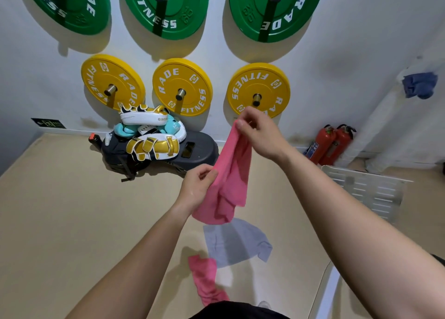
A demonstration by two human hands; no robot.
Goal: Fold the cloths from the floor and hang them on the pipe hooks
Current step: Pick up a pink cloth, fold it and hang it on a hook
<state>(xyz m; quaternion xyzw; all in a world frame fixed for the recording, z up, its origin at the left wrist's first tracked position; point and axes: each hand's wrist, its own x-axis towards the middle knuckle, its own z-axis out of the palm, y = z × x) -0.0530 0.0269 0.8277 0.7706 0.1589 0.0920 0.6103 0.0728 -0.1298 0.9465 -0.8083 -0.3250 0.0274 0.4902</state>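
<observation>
While a pink cloth [231, 171] is held up in front of the wall, the task is judged to be under way but far from finished. Its top corner is pinched by the right hand [258, 133], raised near a yellow weight plate, and a lower edge is pinched between thumb and fingers of the left hand [197, 186]. The cloth hangs bunched between the hands, and no neat fold is seen yet.

A dark blue cloth [420, 85] is draped high on the white pipe [382, 126] at the right, so one piece appears to be hung already, though no hook can be made out. Two more are left on the floor [72, 210] just below the hands: a pale grey-blue cloth [236, 241], spread out, and a second pink cloth [207, 280], crumpled beside it. One is thus judged done, one in hand, and two yet to be folded and hung.

"RADE FITNESS" is printed in white on the yellow weight plates [183, 87] and on the green weight plates [166, 8] above them, and "10 KG" is moulded into the green ones. On a white boxing pad [144, 117] in the pile by the wall, "GING" can be read, the rest being hidden. The small dark sign [48, 123] and the labels on the red fire extinguishers [330, 142] are too small to be read.
</observation>
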